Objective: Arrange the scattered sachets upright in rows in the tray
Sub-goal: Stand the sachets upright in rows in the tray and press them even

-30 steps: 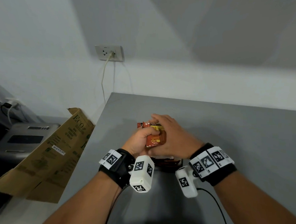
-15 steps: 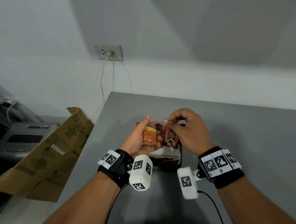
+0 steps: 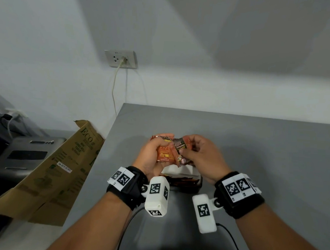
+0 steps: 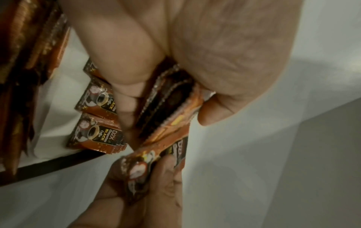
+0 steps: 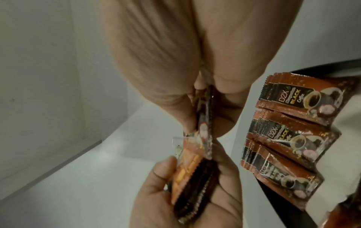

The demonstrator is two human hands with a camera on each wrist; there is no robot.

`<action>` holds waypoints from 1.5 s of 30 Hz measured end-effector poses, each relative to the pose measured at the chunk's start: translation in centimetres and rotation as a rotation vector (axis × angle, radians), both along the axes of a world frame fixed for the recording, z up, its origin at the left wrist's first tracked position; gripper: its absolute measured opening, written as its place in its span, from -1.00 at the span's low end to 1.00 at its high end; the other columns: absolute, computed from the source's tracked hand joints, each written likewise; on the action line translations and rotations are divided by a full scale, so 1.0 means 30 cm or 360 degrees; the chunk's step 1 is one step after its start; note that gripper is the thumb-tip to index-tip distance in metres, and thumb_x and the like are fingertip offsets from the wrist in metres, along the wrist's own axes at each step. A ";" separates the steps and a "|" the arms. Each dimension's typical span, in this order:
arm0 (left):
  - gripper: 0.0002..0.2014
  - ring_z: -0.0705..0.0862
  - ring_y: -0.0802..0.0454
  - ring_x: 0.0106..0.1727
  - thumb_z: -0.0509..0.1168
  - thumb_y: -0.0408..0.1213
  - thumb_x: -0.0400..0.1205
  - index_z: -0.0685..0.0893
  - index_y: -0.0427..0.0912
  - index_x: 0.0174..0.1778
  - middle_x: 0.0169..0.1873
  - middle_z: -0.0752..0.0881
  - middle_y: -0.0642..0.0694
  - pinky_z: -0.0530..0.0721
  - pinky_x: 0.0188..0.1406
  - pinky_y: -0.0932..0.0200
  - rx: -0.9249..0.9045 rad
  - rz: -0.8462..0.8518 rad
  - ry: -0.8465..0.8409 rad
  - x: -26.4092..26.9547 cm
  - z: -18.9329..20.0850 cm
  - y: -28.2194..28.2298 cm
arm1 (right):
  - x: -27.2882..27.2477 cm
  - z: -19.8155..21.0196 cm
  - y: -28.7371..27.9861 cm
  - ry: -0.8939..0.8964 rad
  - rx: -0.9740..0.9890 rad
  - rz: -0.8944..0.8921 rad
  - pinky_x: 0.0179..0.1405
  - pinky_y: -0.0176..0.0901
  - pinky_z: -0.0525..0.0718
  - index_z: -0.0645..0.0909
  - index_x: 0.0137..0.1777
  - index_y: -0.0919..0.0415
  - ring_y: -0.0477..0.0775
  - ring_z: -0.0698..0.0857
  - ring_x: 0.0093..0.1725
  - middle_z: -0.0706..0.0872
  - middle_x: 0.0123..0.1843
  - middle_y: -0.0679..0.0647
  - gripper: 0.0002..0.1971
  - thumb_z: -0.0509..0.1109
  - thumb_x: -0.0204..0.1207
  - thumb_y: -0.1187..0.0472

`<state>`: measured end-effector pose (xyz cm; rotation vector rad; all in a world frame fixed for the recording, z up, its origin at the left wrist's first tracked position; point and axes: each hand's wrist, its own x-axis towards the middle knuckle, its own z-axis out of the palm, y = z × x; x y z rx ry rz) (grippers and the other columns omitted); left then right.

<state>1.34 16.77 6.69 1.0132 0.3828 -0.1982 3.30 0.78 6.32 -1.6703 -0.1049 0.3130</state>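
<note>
My left hand (image 3: pixel 155 153) grips a small stack of brown and orange coffee sachets (image 3: pixel 164 153) above the tray (image 3: pixel 199 182). My right hand (image 3: pixel 195 151) pinches one sachet (image 3: pixel 181 149) at the stack's right side. In the left wrist view the stack (image 4: pixel 168 104) sits between thumb and fingers, and the right fingers hold the single sachet (image 4: pixel 156 160). Upright rows of sachets (image 5: pixel 289 126) stand in the white-lined tray (image 5: pixel 273 194). The right wrist view shows the pinched sachet (image 5: pixel 203 123) edge-on.
The grey table (image 3: pixel 272 168) reaches to the white wall. A cardboard box (image 3: pixel 52 176) leans off the table's left edge beside a grey device (image 3: pixel 25 155). A wall socket (image 3: pixel 121 59) with a cord is behind. A black cable (image 3: pixel 230 241) lies near my right forearm.
My right hand lifted off the stack, then came back and now pinches one sachet beside it. The left hand has kept holding the stack over the tray.
</note>
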 end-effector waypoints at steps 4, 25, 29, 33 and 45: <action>-0.61 0.74 -0.26 -0.14 0.11 -0.64 0.62 0.64 -0.31 0.29 0.01 0.73 -0.38 0.75 -0.48 0.07 0.0023 -0.0002 -0.0036 -0.004 -0.011 0.012 | 0.010 0.018 0.003 0.0363 0.0462 -0.0126 -0.10 0.08 0.79 0.66 0.11 0.29 0.19 0.80 -0.05 0.82 0.04 0.25 -0.84 0.36 0.61 0.48; -0.56 0.80 -0.13 -0.21 0.40 -0.75 0.45 0.68 -0.22 0.14 -0.15 0.79 -0.26 0.78 -0.22 -0.02 0.0502 0.0162 -0.0176 0.028 -0.040 0.040 | 0.001 0.025 -0.075 0.0105 0.0256 -0.0067 -0.03 0.03 0.73 0.77 -0.09 0.23 0.12 0.77 -0.17 0.83 -0.16 0.18 -0.72 0.36 0.51 0.60; -0.55 0.78 -0.13 -0.20 0.44 -0.74 0.43 0.70 -0.21 0.14 -0.12 0.78 -0.29 0.77 -0.16 -0.01 0.0575 0.0059 -0.0282 0.022 -0.034 0.004 | 0.026 0.023 -0.040 0.0369 0.0423 -0.0053 0.08 0.17 0.73 0.64 0.13 0.26 0.18 0.78 -0.03 0.82 0.02 0.25 -0.78 0.27 0.63 0.52; -0.68 0.78 -0.14 -0.26 0.15 -0.59 0.63 0.67 -0.26 0.20 -0.15 0.78 -0.25 0.75 -0.38 0.05 0.0252 0.0027 -0.0103 0.007 -0.017 -0.008 | 0.015 0.015 0.001 0.0343 0.0307 -0.0158 -0.09 -0.03 0.78 0.49 0.26 0.21 0.06 0.80 -0.05 0.77 0.10 0.23 -0.69 0.28 0.61 0.54; -0.57 0.81 -0.19 -0.12 0.33 -0.72 0.55 0.64 -0.29 0.29 -0.02 0.77 -0.32 0.82 -0.27 -0.10 0.0241 0.0000 -0.0124 -0.015 -0.030 -0.002 | -0.003 0.011 0.019 0.0444 0.0383 0.0001 0.20 0.18 0.66 0.72 0.18 0.31 0.26 0.76 0.07 0.81 0.11 0.34 -0.71 0.26 0.59 0.53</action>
